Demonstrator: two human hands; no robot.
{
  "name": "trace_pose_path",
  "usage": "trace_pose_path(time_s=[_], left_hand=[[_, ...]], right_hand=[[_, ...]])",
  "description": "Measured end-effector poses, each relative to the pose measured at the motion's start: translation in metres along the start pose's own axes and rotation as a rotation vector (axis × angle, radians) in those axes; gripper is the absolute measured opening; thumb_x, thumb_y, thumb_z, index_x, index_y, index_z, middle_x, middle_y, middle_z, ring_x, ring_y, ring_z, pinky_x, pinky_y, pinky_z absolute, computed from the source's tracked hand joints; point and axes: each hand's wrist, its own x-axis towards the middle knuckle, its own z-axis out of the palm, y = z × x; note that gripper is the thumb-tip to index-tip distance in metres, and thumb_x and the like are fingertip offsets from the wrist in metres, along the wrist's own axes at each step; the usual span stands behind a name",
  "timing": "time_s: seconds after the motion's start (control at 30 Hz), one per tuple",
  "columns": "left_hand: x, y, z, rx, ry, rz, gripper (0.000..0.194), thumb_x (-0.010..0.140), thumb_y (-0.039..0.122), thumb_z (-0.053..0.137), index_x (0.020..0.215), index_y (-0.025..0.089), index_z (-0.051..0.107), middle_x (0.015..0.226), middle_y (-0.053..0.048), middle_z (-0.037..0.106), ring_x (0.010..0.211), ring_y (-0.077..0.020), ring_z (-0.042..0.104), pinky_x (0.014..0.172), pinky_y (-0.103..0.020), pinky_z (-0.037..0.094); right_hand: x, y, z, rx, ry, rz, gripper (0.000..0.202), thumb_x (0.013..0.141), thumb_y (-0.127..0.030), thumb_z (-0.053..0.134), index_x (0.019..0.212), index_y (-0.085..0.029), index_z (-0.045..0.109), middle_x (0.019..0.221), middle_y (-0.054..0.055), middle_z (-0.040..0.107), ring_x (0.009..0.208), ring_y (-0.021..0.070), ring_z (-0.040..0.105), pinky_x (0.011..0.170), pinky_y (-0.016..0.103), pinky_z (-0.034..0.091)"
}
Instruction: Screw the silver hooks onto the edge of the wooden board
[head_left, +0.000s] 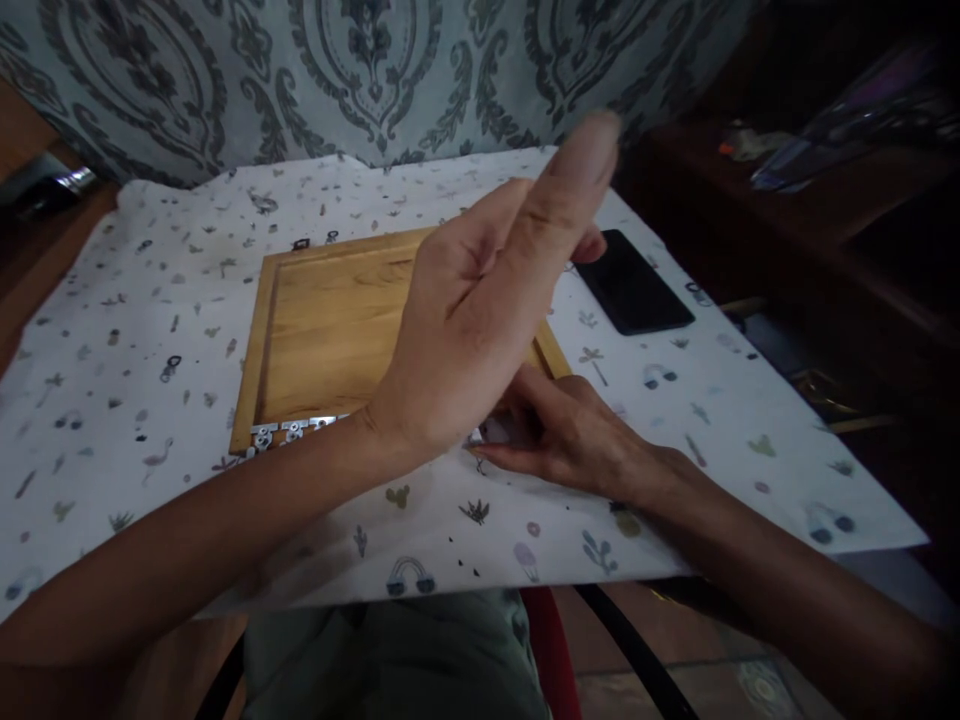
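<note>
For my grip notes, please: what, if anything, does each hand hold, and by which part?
Whether the right hand, at the near edge of the wooden board, grips anything cannot be told. Nothing is visible in the left hand.

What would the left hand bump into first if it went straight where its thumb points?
Probably the grey surface with dark scroll patterns, perhaps curtain fabric, at the back. The left hand looks raised, with nothing seen in between, though depth is unclear.

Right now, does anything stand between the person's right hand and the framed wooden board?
Nothing visible does: the right hand is at the near right corner of the framed wooden board. The raised left hand only hides part of the board from the camera.
</note>
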Motion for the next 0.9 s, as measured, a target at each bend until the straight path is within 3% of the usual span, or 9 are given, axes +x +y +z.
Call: trace_pose_path(time_s=[0.13,0.3,0.43,0.5,0.7,0.83,0.9], left_hand=[[0.0,0.001,0.004,0.039,-0.01,0.023,0.057,0.091,0.065,0.046,0.063,0.016,0.054,0.05,0.006,0.024,0.045,-0.0028,0.019,0.044,-0.023,0.018],[0.0,0.004,0.002,0.037,-0.025,0.022,0.052,0.098,0.053,0.046,0.064,0.015,0.052,0.053,0.006,0.028,0.045,-0.0006,0.021,0.046,-0.02,0.023],[-0.002,0.005,-0.002,0.043,-0.039,0.037,0.038,0.102,0.032,0.048,0.067,0.017,0.054,0.057,0.004,0.037,0.049,-0.0046,0.036,0.051,-0.022,0.033],[-0.005,0.004,-0.003,0.024,-0.034,0.046,0.035,0.1,0.032,0.053,0.069,0.017,0.055,0.058,0.003,0.041,0.052,-0.0064,0.041,0.053,-0.024,0.034],[-0.006,0.003,-0.001,0.003,-0.04,0.013,0.048,0.098,0.052,0.05,0.063,0.019,0.055,0.047,0.006,0.026,0.042,-0.0045,0.017,0.044,-0.026,0.02],[0.0,0.004,0.001,0.028,-0.03,-0.003,0.05,0.102,0.042,0.046,0.059,0.018,0.052,0.047,0.006,0.026,0.04,-0.0026,0.019,0.044,-0.025,0.023],[0.003,0.003,0.001,0.01,-0.042,-0.003,0.052,0.101,0.046,0.048,0.057,0.018,0.05,0.046,0.006,0.028,0.038,-0.0026,0.02,0.043,-0.025,0.023]], right_hand=[[0.0,0.001,0.001,-0.031,0.048,-0.045,0.053,0.091,-0.05,0.06,0.131,-0.017,0.051,0.079,0.003,0.072,0.048,0.0147,0.057,0.047,0.028,0.041],[0.0,0.003,0.001,-0.03,0.034,-0.053,0.053,0.092,-0.051,0.06,0.132,-0.018,0.049,0.077,0.001,0.072,0.05,0.0152,0.06,0.049,0.027,0.045],[-0.001,0.004,0.002,-0.024,0.041,-0.044,0.051,0.091,-0.048,0.063,0.131,-0.019,0.049,0.08,0.001,0.073,0.057,0.0162,0.066,0.053,0.026,0.049],[-0.001,0.004,0.003,-0.014,0.054,-0.055,0.052,0.091,-0.048,0.064,0.132,-0.019,0.049,0.083,0.001,0.073,0.058,0.0157,0.066,0.053,0.026,0.049],[-0.001,0.007,0.005,-0.036,0.065,-0.13,0.042,0.094,-0.049,0.06,0.12,-0.016,0.059,0.081,0.003,0.071,0.056,0.0136,0.061,0.053,0.026,0.047],[-0.001,0.007,0.004,-0.055,0.068,-0.146,0.045,0.096,-0.054,0.054,0.114,-0.014,0.061,0.068,0.001,0.064,0.05,0.013,0.056,0.051,0.027,0.046],[0.0,0.007,0.004,-0.055,0.063,-0.136,0.047,0.096,-0.056,0.053,0.114,-0.013,0.061,0.065,0.0,0.062,0.049,0.0129,0.054,0.049,0.027,0.045]])
